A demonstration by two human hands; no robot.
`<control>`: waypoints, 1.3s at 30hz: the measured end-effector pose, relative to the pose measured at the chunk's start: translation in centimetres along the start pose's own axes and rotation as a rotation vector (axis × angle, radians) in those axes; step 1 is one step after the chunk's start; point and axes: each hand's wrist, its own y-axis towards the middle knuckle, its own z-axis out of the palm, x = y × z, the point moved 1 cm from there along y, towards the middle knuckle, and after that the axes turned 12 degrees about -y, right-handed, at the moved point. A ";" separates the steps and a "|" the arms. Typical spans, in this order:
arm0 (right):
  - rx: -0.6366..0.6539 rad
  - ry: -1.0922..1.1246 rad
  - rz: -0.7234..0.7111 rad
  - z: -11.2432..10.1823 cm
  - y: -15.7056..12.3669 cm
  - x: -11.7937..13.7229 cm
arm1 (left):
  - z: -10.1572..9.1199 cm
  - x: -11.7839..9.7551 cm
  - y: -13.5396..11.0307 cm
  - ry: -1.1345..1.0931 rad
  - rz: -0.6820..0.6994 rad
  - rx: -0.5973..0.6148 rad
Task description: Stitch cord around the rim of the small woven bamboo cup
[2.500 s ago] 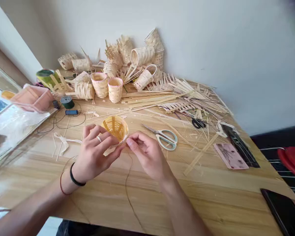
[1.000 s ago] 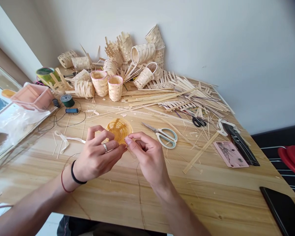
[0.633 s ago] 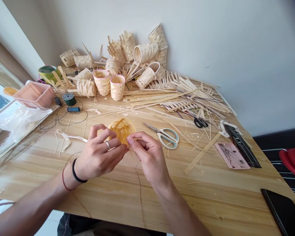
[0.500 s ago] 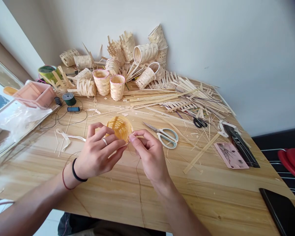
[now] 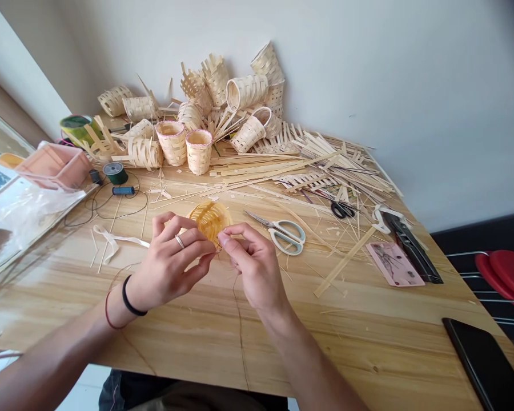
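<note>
left hand (image 5: 171, 260) grasps a round, yellow, woven-strip basket (image 5: 212, 216) by its near rim; right hand (image 5: 253, 264), fingertips together beside that rim, anything pinched too small to tell.

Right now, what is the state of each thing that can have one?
Yellow basket, open toward camera
Left hand, at its rim
Right hand, pinched at rim
White scissors, blades apparently shut
Black scissors, blades unclear
Pink tub, open
Pink-rimmed baskets, upright
Green spool, upright

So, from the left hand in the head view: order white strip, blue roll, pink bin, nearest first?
From the left hand:
1. White strip, just left.
2. Blue roll, left and farther back.
3. Pink bin, far left, back.
</note>
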 end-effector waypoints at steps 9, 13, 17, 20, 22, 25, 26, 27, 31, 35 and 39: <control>-0.067 0.183 0.104 -0.6 0.5 -0.3 | 0.2 -0.2 -0.1 0.023 0.025 0.063; -0.194 0.076 -0.002 -1.1 0.5 -0.3 | 0.0 -0.1 -0.1 0.051 0.025 0.059; -0.291 0.077 -0.062 -1.8 0.5 0.0 | 0.1 0.1 -0.2 0.056 0.037 0.059; -0.302 0.040 -0.110 -2.3 0.6 0.3 | 0.2 0.4 -0.3 0.064 0.011 0.043; -0.312 -0.010 -0.149 -2.6 0.6 0.6 | 0.1 0.7 -0.4 0.077 -0.007 0.030; -0.303 -0.013 -0.176 -2.9 0.2 1.2 | -0.2 1.2 -0.2 0.084 -0.022 -0.002; -0.292 0.011 -0.167 -2.9 0.0 1.4 | -0.3 1.3 -0.2 0.085 -0.031 -0.015; -0.279 0.036 -0.155 -2.9 -0.4 1.6 | -0.4 1.4 -0.2 0.086 -0.042 -0.029; -0.197 0.048 -0.091 -2.5 -2.9 1.7 | -0.9 1.8 -0.1 0.091 -0.076 -0.087; -0.121 0.008 -0.041 -2.1 -5.9 0.5 | -1.0 1.7 -0.3 0.085 -0.059 -0.101; -0.188 -0.029 -0.030 -2.2 -6.8 -0.2 | -0.9 1.5 -0.4 0.120 -0.004 -0.090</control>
